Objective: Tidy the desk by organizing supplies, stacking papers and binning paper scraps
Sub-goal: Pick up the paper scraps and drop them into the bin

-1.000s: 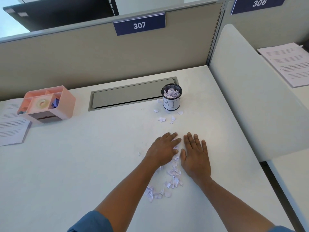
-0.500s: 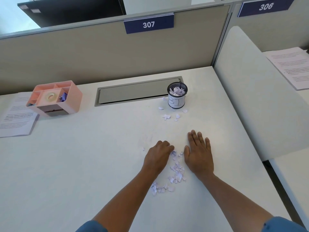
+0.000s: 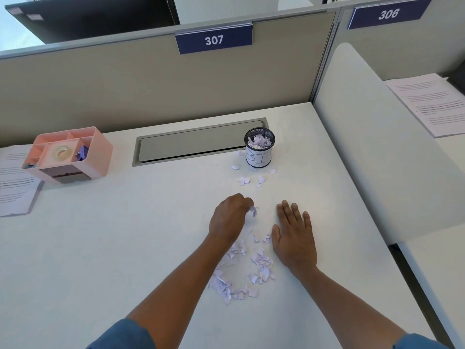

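Note:
Pale purple paper scraps [image 3: 247, 268] lie in a loose heap on the white desk [image 3: 113, 248] between my forearms. My left hand [image 3: 230, 217] is curled, its fingers holding a few scraps that show at the fingertips. My right hand [image 3: 293, 235] lies flat on the desk, fingers straight, just right of the heap. A small black mesh bin [image 3: 259, 151] with a white label stands behind, full of scraps. A few more scraps [image 3: 249, 179] lie in front of the bin.
A pink organizer [image 3: 69, 156] with a tape roll stands at the left on printed papers [image 3: 13, 185]. A grey cable hatch [image 3: 198, 142] sits by the partition. More papers [image 3: 430, 102] lie on the neighbouring desk past a white divider [image 3: 377, 147].
My left hand has gone from flat to curled, gathering scraps and lifting a little off the heap. My right hand has stayed flat on the desk.

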Available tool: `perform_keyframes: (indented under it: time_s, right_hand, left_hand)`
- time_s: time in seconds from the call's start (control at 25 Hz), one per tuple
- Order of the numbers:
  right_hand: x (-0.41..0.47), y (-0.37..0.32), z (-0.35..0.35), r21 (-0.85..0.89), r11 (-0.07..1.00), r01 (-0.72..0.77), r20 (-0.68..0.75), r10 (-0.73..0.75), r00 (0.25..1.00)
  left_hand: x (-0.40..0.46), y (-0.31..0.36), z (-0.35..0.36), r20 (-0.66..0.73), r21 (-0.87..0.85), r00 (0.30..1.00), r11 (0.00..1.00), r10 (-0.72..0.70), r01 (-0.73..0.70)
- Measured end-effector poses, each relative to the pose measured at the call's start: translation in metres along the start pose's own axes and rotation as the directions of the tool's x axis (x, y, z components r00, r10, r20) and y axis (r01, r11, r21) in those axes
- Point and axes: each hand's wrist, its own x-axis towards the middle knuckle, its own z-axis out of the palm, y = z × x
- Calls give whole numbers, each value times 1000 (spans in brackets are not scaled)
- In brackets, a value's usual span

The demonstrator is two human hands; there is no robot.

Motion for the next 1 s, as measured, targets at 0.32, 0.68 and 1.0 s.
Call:
perform_keyframes:
  time_s: [0.32, 0.68, 1.0]
  right_hand:
    - [1, 0, -1, -5, 1000, -5, 20, 5, 1000]
    - [3, 0, -2, 42, 999, -19, 32, 17, 999]
    - [3, 2, 1, 28, 999, -29, 35, 28, 999]
  left_hand:
    - [102, 15, -58, -209, -103, 977, 995, -30, 9]
    - [175, 32, -61, -45, 5, 999, 1000, -10, 10]
    - [187, 30, -63, -102, -96, 995, 995, 17, -27]
